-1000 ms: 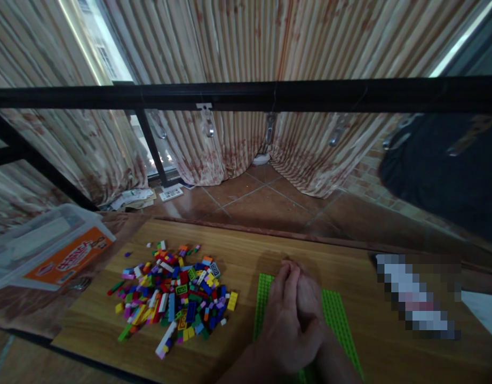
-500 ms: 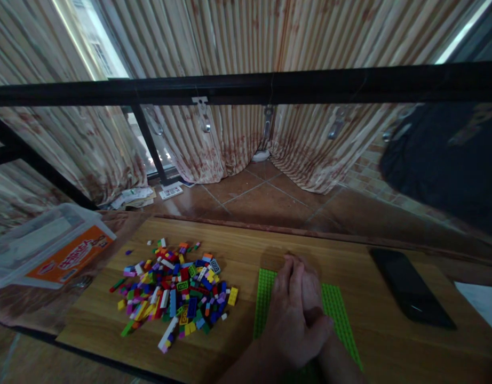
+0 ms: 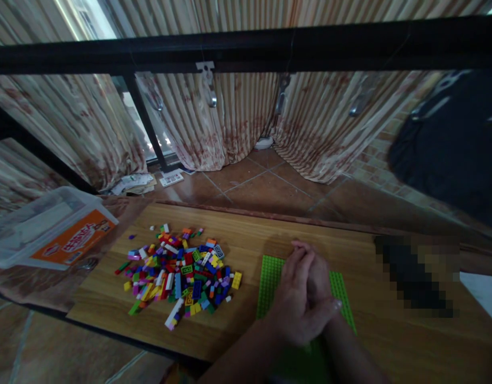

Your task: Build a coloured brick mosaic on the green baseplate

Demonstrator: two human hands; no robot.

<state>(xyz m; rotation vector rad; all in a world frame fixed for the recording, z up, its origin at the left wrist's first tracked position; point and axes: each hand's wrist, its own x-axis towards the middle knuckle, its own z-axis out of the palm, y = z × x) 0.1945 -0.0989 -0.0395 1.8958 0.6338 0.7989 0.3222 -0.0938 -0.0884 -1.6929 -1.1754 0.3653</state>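
My left hand (image 3: 297, 298) lies across the top of my right hand (image 3: 320, 277). Its fingers stretch forward, close together, and its thumb crosses over the right hand's near side. The right hand's fingers also point forward, partly hidden under the left. Neither hand shows a brick in it. Beneath both is a green studded baseplate (image 3: 269, 280), its middle covered by the hands and forearms. To the left a loose heap of coloured toy bricks (image 3: 187, 270) spreads over the wooden tabletop (image 3: 246, 226).
A clear plastic box (image 3: 72, 198) with an orange label stands at the far left, beside the board. On the right are a dark, pixelated flat object (image 3: 414, 277) and white paper (image 3: 484, 296). A black rail (image 3: 246, 50) crosses beyond, before striped curtains (image 3: 238, 122).
The camera view has tilted down and shifted slightly, so the scene sits higher in the picture. The hands stay one over the other above the baseplate, and the bricks lie as before.
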